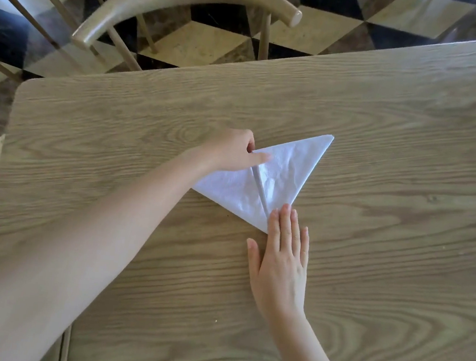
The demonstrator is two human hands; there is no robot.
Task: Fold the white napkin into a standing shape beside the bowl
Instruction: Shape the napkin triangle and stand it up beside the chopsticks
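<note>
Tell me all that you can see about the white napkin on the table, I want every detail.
The white napkin lies flat on the wooden table, folded into a triangle with one point toward the person. It looks like thin, slightly crinkled paper or cloth. A seam runs down its middle where two flaps meet. The left hand pinches the far edge at the seam's top; the right hand presses flat on the near tip. It is not standing yet. No bowl is visible.
</note>
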